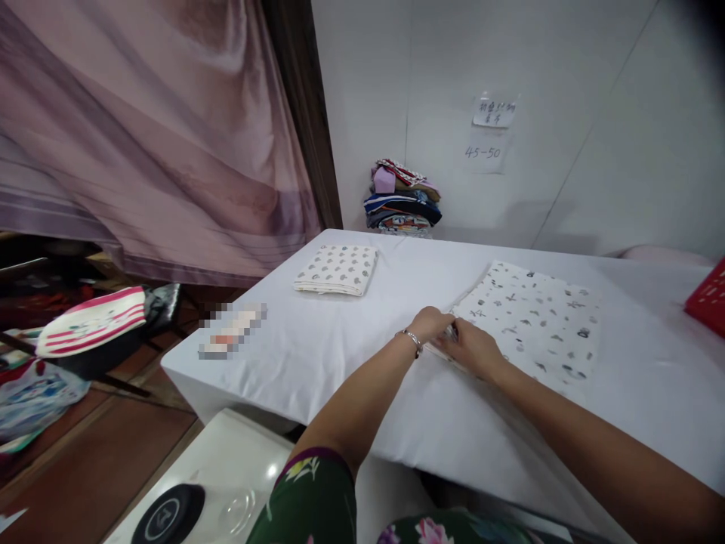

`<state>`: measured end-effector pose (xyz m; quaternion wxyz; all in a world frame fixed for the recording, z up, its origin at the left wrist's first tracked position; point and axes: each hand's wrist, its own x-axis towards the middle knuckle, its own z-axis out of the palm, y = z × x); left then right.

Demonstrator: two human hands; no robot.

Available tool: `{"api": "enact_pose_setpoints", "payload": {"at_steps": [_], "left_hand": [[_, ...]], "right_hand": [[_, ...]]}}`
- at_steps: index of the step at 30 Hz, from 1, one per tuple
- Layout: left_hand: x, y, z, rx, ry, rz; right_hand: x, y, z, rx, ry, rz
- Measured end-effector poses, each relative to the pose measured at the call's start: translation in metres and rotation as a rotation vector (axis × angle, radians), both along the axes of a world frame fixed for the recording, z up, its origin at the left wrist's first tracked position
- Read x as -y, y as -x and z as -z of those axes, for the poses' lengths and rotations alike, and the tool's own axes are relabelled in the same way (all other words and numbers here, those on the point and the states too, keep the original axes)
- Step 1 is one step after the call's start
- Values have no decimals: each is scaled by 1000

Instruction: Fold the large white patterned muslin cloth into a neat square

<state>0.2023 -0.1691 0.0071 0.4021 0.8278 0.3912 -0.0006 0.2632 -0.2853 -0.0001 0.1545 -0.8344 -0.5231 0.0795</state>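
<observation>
A white cloth with small scattered prints (529, 321) lies flat on the white-covered table (634, 363), seemingly folded in layers. At its near left corner, my left hand (432, 323), with a silver bracelet at the wrist, has its fingers closed on the cloth's edge. Right beside it, almost touching, my right hand (474, 349) also pinches that corner. The fingertips of both hands are partly hidden, and a small dark bit shows between them. Farther left on the table rests a neatly folded white cloth with grey prints (338, 266).
A blurred-out flat item (233, 331) lies at the table's left edge. Behind the table stands a stack of folded fabrics (402, 200) against the wall. A red basket (711, 298) is at the far right. A white appliance (220, 476) and a chair with a striped cushion (94, 321) stand left.
</observation>
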Motion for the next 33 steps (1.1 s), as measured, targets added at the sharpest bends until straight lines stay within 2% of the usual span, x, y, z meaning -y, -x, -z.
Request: {"api": "enact_pose_setpoints", "payload": {"at_steps": [3,6,8,10,12,17,22,27,30,33], "left_hand": [[7,0,-7,123,72,-9],[11,3,-12,405,305,-21],[11,7,-11,526,390,-53],[12,10,-6,515,300,-69],[17,11,2,455,129,-27],[50,-5,16,458,-240,291],[96,-38,18,548,-429,718],[147,-49,27,508,-480,1007],[167,-46,35,468,-459,1078],[170,-45,34,463,-373,1095]], "right_hand": [[-1,-11,-3,18,-64,13],[4,-32,-12,-74,-160,-3],[14,-52,-24,-195,-251,27],[28,-73,-40,-331,-347,105],[46,-93,-59,-464,-453,188],[91,-133,-105,-641,-765,263],[125,-158,-131,-634,-919,288],[147,-160,-139,-671,-983,332],[155,-156,-136,-700,-1003,354],[159,-151,-129,-716,-964,389]]}}
